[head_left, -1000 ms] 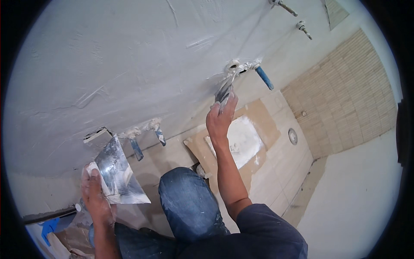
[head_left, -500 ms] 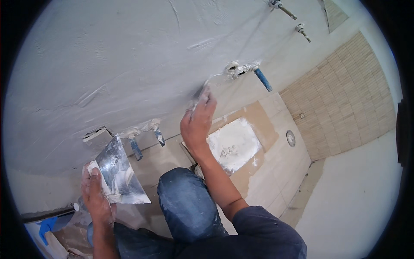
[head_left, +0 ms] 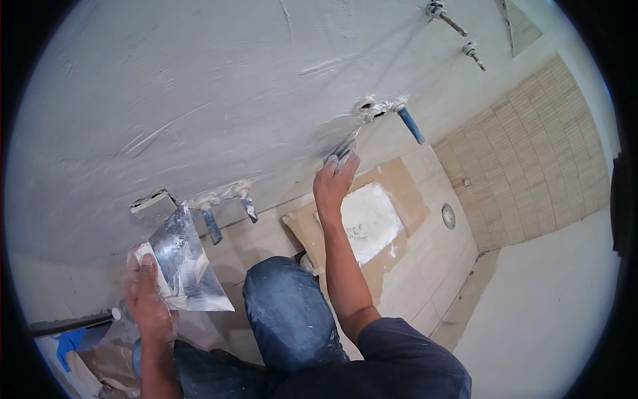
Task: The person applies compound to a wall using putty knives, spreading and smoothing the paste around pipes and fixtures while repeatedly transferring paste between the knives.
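Observation:
My right hand point(head_left: 335, 174) is closed on a metal spreader blade point(head_left: 344, 146) against the grey plastered wall point(head_left: 166, 80), just below a white-smeared pipe opening point(head_left: 365, 106) beside a blue pipe point(head_left: 411, 124). At the lower left, my left hand point(head_left: 147, 286) grips a wide metal plate point(head_left: 176, 246) smeared with white compound, held close to a rectangular wall cut-out point(head_left: 153, 203) and two short blue-grey pipe stubs point(head_left: 211, 226).
A cardboard sheet point(head_left: 409, 183) with white powder point(head_left: 375, 213) lies on the tiled floor near a round drain point(head_left: 448, 216). A tiled wall point(head_left: 525, 146) stands right. Valve stems point(head_left: 452, 23) protrude up top. My bent knee point(head_left: 286, 312) is below. Blue tape point(head_left: 70, 346) shows lower left.
My right hand with its blade swung left along the wall, then came back right toward the pipe opening, slightly lower than at first. My left hand has stayed nearly in place.

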{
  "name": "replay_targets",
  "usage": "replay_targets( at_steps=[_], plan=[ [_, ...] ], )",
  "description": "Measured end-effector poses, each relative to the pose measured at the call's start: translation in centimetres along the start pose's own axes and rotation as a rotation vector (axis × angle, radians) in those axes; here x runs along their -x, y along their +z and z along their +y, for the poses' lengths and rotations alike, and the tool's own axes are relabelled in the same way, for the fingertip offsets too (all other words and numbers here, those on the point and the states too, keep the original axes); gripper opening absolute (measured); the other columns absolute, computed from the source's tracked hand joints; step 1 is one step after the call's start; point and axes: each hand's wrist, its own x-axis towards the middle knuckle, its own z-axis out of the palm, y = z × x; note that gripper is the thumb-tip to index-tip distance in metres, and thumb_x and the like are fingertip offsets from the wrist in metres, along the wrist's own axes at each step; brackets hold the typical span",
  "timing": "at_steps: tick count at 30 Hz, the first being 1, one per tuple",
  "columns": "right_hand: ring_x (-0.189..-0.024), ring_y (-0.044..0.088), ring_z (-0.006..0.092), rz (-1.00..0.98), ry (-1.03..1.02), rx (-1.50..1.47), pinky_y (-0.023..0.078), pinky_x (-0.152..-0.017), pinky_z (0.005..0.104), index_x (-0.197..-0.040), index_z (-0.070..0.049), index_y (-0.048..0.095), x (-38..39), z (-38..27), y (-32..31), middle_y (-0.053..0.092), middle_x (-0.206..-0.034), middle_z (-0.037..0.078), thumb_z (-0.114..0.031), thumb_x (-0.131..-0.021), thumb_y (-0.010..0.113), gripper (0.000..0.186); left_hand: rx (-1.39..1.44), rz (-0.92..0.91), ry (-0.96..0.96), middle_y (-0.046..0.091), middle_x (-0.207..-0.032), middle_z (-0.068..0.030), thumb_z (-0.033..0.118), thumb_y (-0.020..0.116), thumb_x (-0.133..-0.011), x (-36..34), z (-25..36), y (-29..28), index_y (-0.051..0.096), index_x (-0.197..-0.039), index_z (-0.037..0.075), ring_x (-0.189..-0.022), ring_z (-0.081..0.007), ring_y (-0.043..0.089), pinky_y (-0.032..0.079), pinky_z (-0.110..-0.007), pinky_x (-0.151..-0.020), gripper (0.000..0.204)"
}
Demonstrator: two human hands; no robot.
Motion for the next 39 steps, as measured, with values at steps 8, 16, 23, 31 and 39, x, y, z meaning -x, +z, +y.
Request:
replay_targets(
  at_steps=[8, 16, 23, 31, 39],
  plan=[
    [-0.111, 0.047, 0.0408, -0.092, -0.430, 0.192, 0.038, -0.098, 0.0440, -0.135, 0.009, 0.039, 4.6, -2.7, 1.3, 0.043, -0.128, 0.026, 0.000, -0.089, 0.048, 0.048, 0.020, 0.053, -0.038, 0.060, -0.113, -0.0081, 0.015, 0.054, -0.097, 0.2, 0.1, 0.8, 0.048, -0.130, -0.002, -0.101, -0.0155, 0.058, 0.048, -0.031, -0.088, 0.038],
    [-0.132, 0.037, 0.0404, 0.017, 0.002, -0.023, 0.030, -0.109, 0.0411, -0.141, 0.009, 0.031, -0.1, 5.0, -1.6, 0.034, -0.143, 0.031, -0.013, -0.094, 0.047, 0.054, 0.040, -0.028, 0.012, 0.059, -0.116, -0.0106, 0.016, 0.054, -0.098, 0.0, 0.3, 0.6, 0.046, -0.132, -0.002, -0.104, -0.0166, 0.059, 0.048, -0.032, -0.089, 0.040],
    [-0.119, 0.041, 0.0461, 0.095, -0.232, 0.194, 0.032, -0.105, 0.0465, -0.140, 0.009, 0.031, -1.2, 1.1, 1.2, 0.039, -0.130, 0.030, 0.000, -0.083, 0.047, 0.061, 0.021, 0.012, -0.011, 0.058, -0.116, -0.0101, 0.015, 0.054, -0.098, 0.4, 0.3, 1.1, 0.046, -0.131, -0.002, -0.103, -0.0168, 0.058, 0.048, -0.032, -0.089, 0.038],
    [-0.126, 0.039, 0.0457, -0.132, -0.170, -0.014, 0.028, -0.110, 0.0464, -0.139, 0.012, 0.033, 4.6, 4.2, -1.4, 0.041, -0.132, 0.031, -0.001, -0.084, 0.048, 0.059, -0.014, 0.140, -0.016, 0.058, -0.115, -0.0097, 0.015, 0.054, -0.097, 0.4, 0.0, 0.7, 0.047, -0.129, -0.002, -0.104, -0.0165, 0.058, 0.048, -0.032, -0.089, 0.037],
    [-0.130, 0.037, 0.0421, 0.047, -0.007, -0.216, 0.026, -0.112, 0.0432, -0.140, 0.011, 0.032, -3.8, 7.4, -1.0, 0.040, -0.135, 0.028, -0.002, -0.086, 0.042, 0.056, 0.029, -0.034, -0.009, 0.058, -0.115, -0.0101, 0.015, 0.053, -0.098, 0.7, 0.9, 0.9, 0.047, -0.130, -0.002, -0.103, -0.0169, 0.059, 0.048, -0.032, -0.089, 0.037]
  ],
)
